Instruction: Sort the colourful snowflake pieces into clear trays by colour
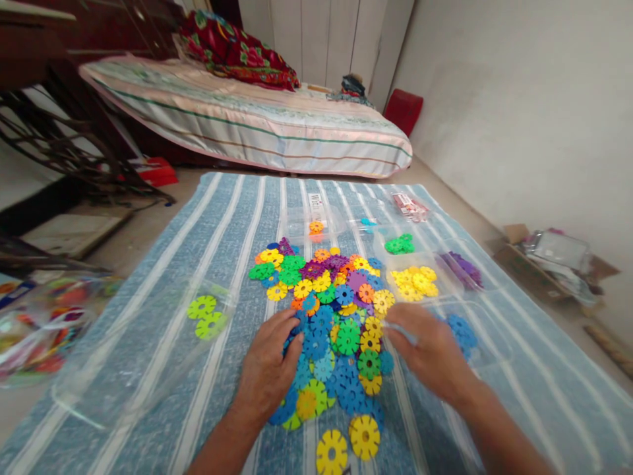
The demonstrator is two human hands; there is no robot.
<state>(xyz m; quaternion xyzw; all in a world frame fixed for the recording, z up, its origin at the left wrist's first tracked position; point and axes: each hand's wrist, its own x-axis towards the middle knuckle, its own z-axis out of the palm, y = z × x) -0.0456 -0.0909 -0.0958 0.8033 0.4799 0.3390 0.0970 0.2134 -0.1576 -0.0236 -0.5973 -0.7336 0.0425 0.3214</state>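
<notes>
A heap of colourful notched plastic discs, flower-shaped building pieces, covers the middle of the cloth. My left hand (271, 359) rests at the heap's left side, thumb and fingers apart over blue discs (316, 343). At the right side, my right hand (428, 346) has its thumb and fingertips closed at a yellow disc (384, 301). Nearer me lie two loose yellow discs (364, 437). Sorted pieces sit in clear containers: yellow discs (414, 284), green discs (399, 244), purple pieces (462, 269) and blue discs (461, 335) on the right, lime discs (202, 307) on the left.
A blue-and-white striped cloth (163, 264) lies beneath everything. Farther back, a clear container holds orange discs (316, 227), near a packet (410, 206). A bed (257, 125) stands beyond. A cardboard box (548, 270) is at right, and a bag of colourful items (44, 330) at left.
</notes>
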